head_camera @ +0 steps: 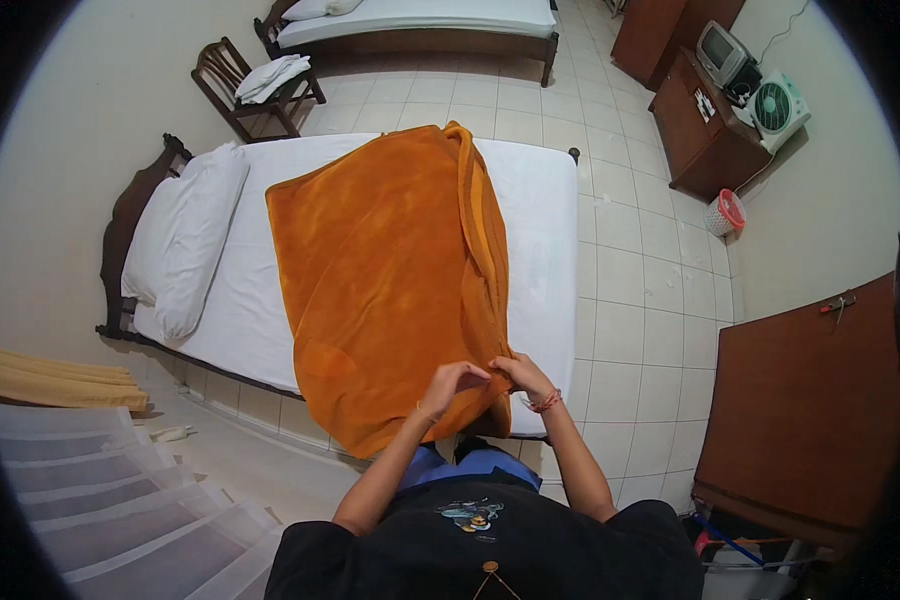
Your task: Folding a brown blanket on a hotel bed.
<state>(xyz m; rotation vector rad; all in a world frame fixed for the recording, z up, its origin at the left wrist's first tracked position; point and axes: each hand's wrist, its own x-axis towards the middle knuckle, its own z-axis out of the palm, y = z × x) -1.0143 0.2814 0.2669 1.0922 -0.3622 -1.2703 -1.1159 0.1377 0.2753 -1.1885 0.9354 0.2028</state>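
Note:
An orange blanket (390, 270) lies across the white-sheeted bed (541, 285), its near end hanging over the bed's side in front of me. Along its right side the cloth is doubled into long, uneven folds. My right hand (523, 375) grips the blanket's edge at the near right, fingers closed on the cloth. Just left of it, my left hand (454, 384) is curved above the blanket, thumb and fingers apart, with no cloth visible between them. Its fingertips come close to my right hand.
White pillows (187, 240) rest by the dark wooden headboard (131, 225). Beyond stand a chair (259, 90) with folded white cloth and another bed (420, 30). Rightward are a cabinet (709, 127), a box fan (778, 109), a waste basket (724, 214) and a brown door (802, 405). Sheer curtains (120, 495) hang at left.

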